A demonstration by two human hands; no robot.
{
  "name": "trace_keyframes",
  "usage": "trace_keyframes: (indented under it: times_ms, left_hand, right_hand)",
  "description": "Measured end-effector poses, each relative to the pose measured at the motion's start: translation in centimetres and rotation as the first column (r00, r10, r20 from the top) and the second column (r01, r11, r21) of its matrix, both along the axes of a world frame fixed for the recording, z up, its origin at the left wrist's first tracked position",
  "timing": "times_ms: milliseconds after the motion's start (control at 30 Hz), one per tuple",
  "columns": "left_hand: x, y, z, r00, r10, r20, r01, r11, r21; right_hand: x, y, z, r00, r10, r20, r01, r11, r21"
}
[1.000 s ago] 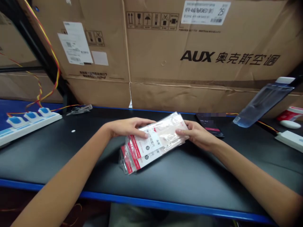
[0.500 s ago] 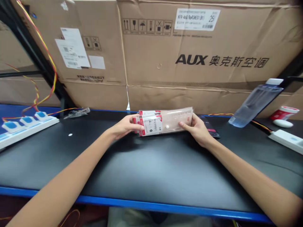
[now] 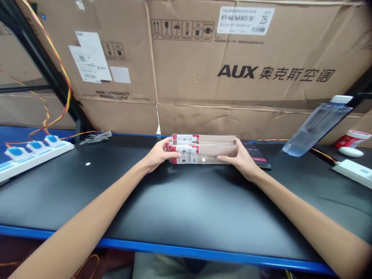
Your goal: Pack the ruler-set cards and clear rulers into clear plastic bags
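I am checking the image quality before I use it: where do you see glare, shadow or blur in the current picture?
Head view: pale sheen on the black tabletop; head view: soft shadows below the left hand and right hand; head view: small print on the packets too blurred to read, while the large AUX lettering on the carton is legible.

"What does the far box (image 3: 200,66) say?"
"AUX 奥克斯空调, at right. The white label (image 3: 245,20) above reads KFR-46G/BpR3AES1 (B1) and 25."
"Any signs?"
"A row of symbols (image 3: 183,30) left of that label: up arrows, glass, umbrella."
"And the packets (image 3: 210,153)?"
"A 4; the smaller print is blurred."
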State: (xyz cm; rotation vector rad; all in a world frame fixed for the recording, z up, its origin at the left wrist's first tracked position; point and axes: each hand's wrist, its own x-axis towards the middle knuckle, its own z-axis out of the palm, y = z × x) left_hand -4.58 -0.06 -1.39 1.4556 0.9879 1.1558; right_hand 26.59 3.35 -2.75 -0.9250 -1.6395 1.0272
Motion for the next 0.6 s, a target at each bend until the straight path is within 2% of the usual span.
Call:
trace_keyframes:
  times_ms: [200, 400, 500, 600]
  left_hand:
    - [-0.05, 0.28, -0.32, 0.992, 0.109, -0.062, -0.104, 0.991, 0.08]
    - [-0.18, 0.32, -0.43, 0.966, 0.196, -0.171, -0.165, 0.97, 0.181]
    - [-0.01, 0.02, -0.13, 0.93, 0.278, -0.241, -0.199, 0.931, 0.305]
    - [0.13, -0.32, 0.3, 0.87, 0.323, -0.373, -0.137, 0.884, 0.446]
  right_hand:
    - [0.14, 0.32, -0.26, 0.997, -0.08, -0.002, 0.08, 0.996, -0.047]
    - [0.4, 0.7, -0.58, 0.996, -0.058, 0.066, 0.062, 0.996, -0.062]
    - [0.37, 0.78, -0.62, 0.995, -0.068, 0.069, 0.073, 0.994, -0.075]
    - [0.17, 0.65, -0.41, 0.999, -0.018, 0.052, 0.022, 0.997, -0.077]
